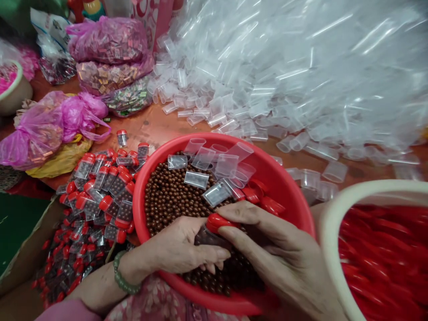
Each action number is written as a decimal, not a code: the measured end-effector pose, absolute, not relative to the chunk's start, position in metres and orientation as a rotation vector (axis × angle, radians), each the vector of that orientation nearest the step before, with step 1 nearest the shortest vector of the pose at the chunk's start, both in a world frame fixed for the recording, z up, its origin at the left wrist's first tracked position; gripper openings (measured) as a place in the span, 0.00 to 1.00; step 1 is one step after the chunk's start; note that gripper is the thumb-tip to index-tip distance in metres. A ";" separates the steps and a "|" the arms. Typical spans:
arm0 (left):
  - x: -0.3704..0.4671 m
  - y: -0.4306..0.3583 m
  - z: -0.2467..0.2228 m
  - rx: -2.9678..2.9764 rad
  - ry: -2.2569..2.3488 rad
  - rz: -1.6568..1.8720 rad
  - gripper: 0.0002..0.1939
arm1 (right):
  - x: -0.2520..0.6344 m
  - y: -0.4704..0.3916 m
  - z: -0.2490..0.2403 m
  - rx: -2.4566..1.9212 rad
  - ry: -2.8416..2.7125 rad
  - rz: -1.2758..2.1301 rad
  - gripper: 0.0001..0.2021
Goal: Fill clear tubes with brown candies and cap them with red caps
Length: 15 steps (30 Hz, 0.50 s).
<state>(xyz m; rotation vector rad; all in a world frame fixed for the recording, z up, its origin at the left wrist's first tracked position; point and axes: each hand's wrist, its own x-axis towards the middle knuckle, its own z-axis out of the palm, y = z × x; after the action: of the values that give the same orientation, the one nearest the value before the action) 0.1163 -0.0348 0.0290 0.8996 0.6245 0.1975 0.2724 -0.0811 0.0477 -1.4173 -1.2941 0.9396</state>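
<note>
Over a red basin [142, 191] of small brown balls [167, 191], both of my hands meet at one clear plastic container [209, 238] filled with brown balls. My left hand [180, 245] is wrapped round its body. My right hand [267, 240] pinches the red cap [219, 221] at the container's end between thumb and fingers. Several clear empty tubes [196, 179] lie on the balls, and loose red caps [270, 205] sit at the basin's right side. Part of the container is hidden by my fingers.
A large heap of clear tubes [267, 76] covers the table's back. Filled red-capped containers [117, 187] are piled at left, down into a cardboard box [26, 249]. A cream tub [334, 223] of red pieces stands right. Pink bags [110, 40] are stacked back left.
</note>
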 end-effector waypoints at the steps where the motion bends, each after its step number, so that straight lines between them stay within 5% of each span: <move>1: 0.116 -0.034 0.030 0.904 0.619 0.194 0.13 | 0.272 -0.081 0.048 -1.409 -1.323 0.938 0.02; 9: 0.116 -0.032 0.030 0.810 0.683 0.190 0.21 | 0.291 -0.086 0.050 -1.465 -1.444 0.921 0.03; 15: 0.115 -0.032 0.029 0.840 0.703 0.202 0.17 | 0.296 -0.088 0.055 -1.488 -1.424 0.880 0.03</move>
<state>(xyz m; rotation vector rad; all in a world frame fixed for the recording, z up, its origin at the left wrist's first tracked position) 0.1150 -0.0320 0.0289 0.8396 0.7030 0.2023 0.2965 -0.0883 0.0547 -1.4879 -1.4239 0.8805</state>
